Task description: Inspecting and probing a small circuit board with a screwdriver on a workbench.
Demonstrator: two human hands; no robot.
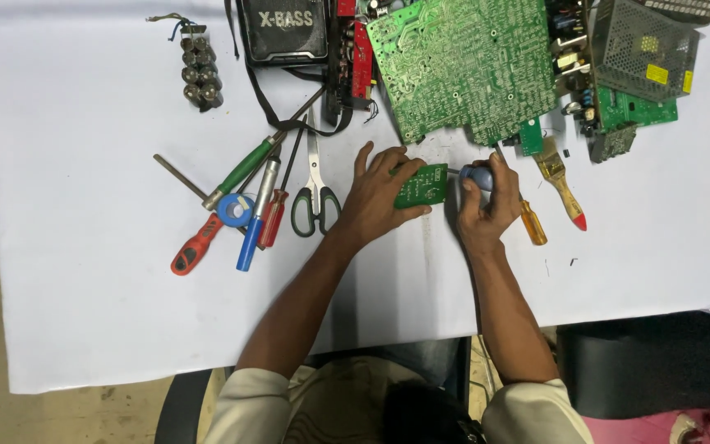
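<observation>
The left hand [375, 197] grips a small green circuit board [422, 186] on the white table [84, 312]; the right hand [486, 205], just beside it, is closed around a blue-handled screwdriver [477, 175] aimed at the board's edge. Best practice: pin the board flat and keep the tip square. Scissors [314, 193] lie beyond the left hand.

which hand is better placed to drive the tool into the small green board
Right, probably. The right hand grips the blue-handled screwdriver, its tip towards the small green board, which the left hand pins flat.
</observation>
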